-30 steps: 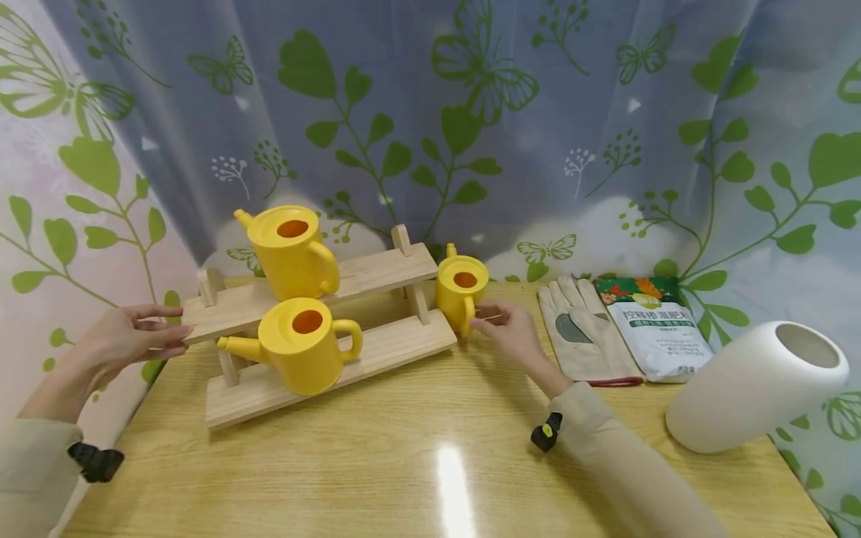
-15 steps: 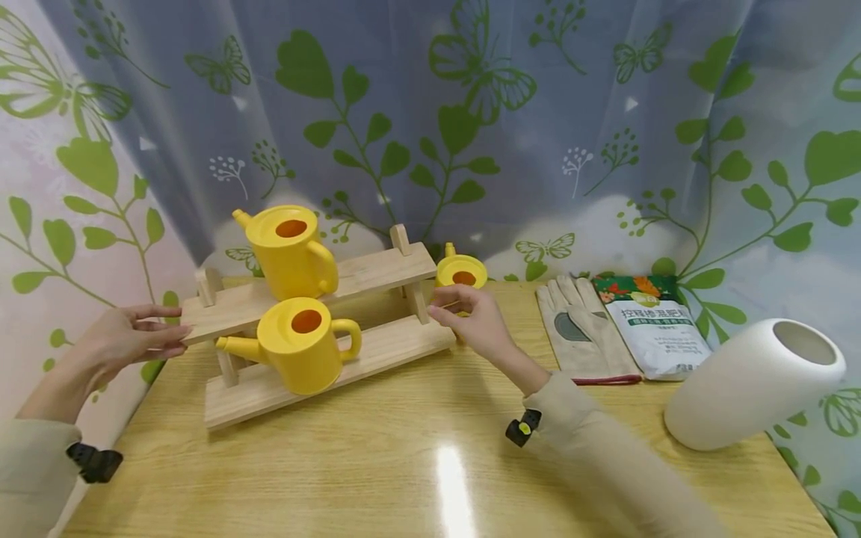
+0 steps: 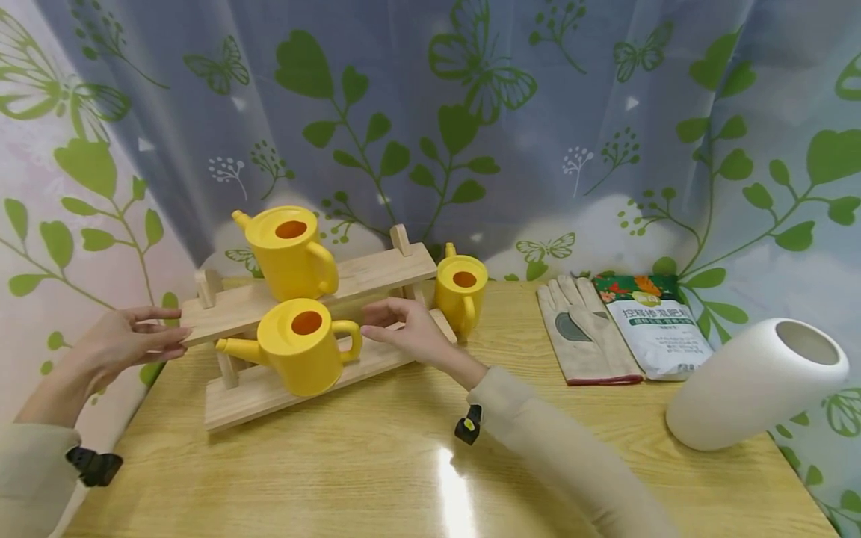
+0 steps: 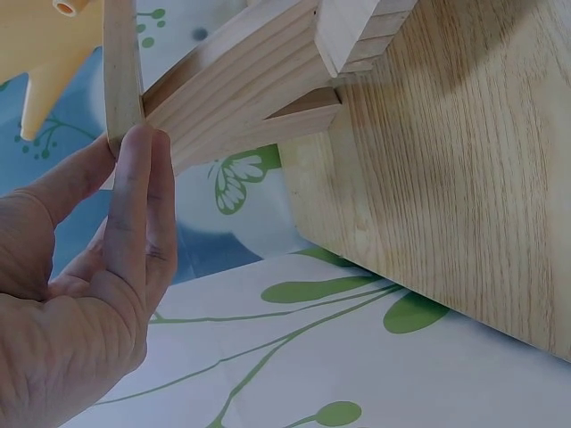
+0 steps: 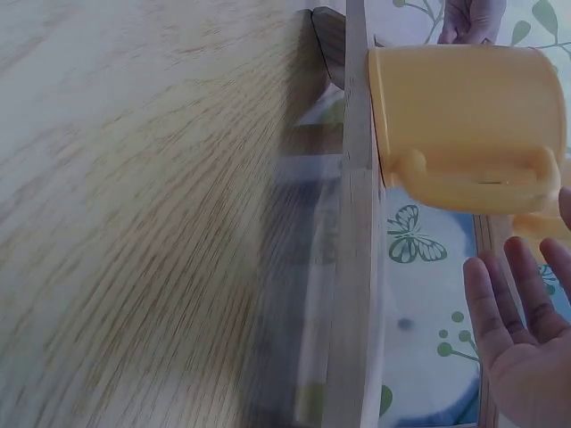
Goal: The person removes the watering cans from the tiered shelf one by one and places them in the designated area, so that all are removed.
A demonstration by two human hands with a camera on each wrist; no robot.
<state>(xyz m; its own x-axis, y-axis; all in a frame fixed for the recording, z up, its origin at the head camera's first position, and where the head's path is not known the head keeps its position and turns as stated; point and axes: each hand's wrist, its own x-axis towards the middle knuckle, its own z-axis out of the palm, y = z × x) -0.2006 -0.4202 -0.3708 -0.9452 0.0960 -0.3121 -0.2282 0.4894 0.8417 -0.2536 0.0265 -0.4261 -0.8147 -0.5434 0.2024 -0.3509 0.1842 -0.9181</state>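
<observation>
A two-tier wooden plant stand (image 3: 377, 273) stands on the table, tilted slightly in the head view. My left hand (image 3: 124, 340) pinches the left end of its upper board; the left wrist view shows thumb and fingers (image 4: 134, 196) at that end. One yellow watering can (image 3: 285, 258) sits on the upper board, another lower watering can (image 3: 299, 359) on the bottom board, spout leftward. My right hand (image 3: 413, 329) hovers over the bottom board, fingertips close to the lower can's handle (image 5: 482, 196), fingers loosely spread and holding nothing. A third watering can (image 3: 460, 291) stands off the stand's right end.
Right of the third can lie beige gardening gloves (image 3: 578, 336) and a white-and-green fertilizer bag (image 3: 659, 329). A tall white vase (image 3: 733, 388) stands near the table's right side. Behind everything hangs a leaf-patterned curtain (image 3: 403, 90).
My right hand has left the third watering can's handle and moved left, past the stand's right end, to the lower can's handle. My left hand has stayed on the board.
</observation>
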